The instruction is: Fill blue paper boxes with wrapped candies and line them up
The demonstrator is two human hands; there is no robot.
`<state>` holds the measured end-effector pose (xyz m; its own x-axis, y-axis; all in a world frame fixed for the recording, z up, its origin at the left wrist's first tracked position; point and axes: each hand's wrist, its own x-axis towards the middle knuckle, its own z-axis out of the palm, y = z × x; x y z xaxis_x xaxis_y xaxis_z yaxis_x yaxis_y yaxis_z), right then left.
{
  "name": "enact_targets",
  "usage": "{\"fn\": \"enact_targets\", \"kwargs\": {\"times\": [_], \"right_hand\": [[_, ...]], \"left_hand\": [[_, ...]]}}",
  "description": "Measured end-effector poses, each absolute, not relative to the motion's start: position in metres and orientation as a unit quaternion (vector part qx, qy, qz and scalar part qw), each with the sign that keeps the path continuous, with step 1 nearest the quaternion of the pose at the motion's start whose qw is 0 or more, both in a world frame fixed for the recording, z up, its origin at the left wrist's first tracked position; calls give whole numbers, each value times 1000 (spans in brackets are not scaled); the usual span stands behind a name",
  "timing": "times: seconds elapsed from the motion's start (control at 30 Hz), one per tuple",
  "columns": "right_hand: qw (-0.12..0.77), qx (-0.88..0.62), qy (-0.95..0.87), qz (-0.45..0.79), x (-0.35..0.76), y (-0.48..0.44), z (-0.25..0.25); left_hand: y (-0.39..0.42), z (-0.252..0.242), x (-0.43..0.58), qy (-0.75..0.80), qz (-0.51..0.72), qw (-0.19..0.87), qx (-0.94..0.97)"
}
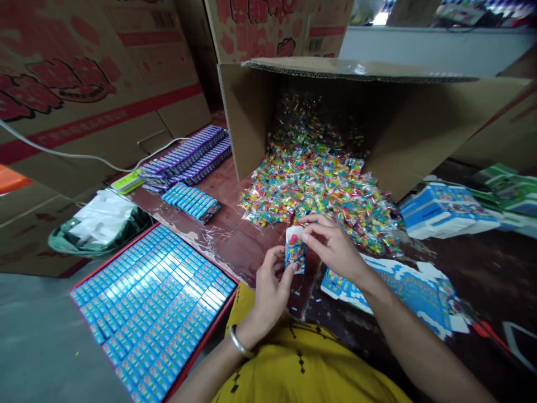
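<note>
1 small carton (pixel 295 256) sits between my hands, before the candy packets (pixel 310 187), its long axis near upright, open end pointing up. My left hand (pixel 271 284) grips its lower part; my right hand (pixel 335 246), nearer the opening, touches the top edge; whether it pinches, I cannot tell.

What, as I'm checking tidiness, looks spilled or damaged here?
Wrapped candies spill from the open carton onto the table, possibly on purpose. Tiny pale scraps lie loose near the yellow garment, like litter. The table's edge beside the small blue boxes looks scuffed, its red surface worn pale.
</note>
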<state>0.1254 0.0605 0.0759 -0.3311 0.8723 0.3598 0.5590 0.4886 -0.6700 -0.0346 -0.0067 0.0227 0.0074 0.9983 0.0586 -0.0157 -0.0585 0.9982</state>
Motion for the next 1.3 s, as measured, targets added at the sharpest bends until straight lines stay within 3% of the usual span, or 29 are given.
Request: {"fn": "enact_targets", "kwargs": {"times": [0.23, 0.4, 0.6, 0.8, 0.93, 1.17, 1.3], "right_hand": [[421, -445, -771, 175, 127, 59, 83], [386, -404, -812, 170, 126, 54, 82], [328, -397, -810, 279, 125, 54, 74], [453, -427, -689, 371, 134, 49, 77], [422, -436, -651, 457, 130, 39, 56], [469, -460, -661, 362, 114, 36, 41], [508, -453, -619, 392, 107, 40, 42]], "left_hand": [[-2, 25, -38, 474, 498, 483, 543], [-5, 26, -38, 481, 500, 465, 550], [-8, 24, -38, 478, 518, 450, 548], [-3, 32, -42, 441, 541, 487, 525], [-1, 40, -42, 407, 534, 525, 522], [4, 39, -43, 381, 492, 599, 504], [9, 34, -44, 367, 510, 631, 455]]}}
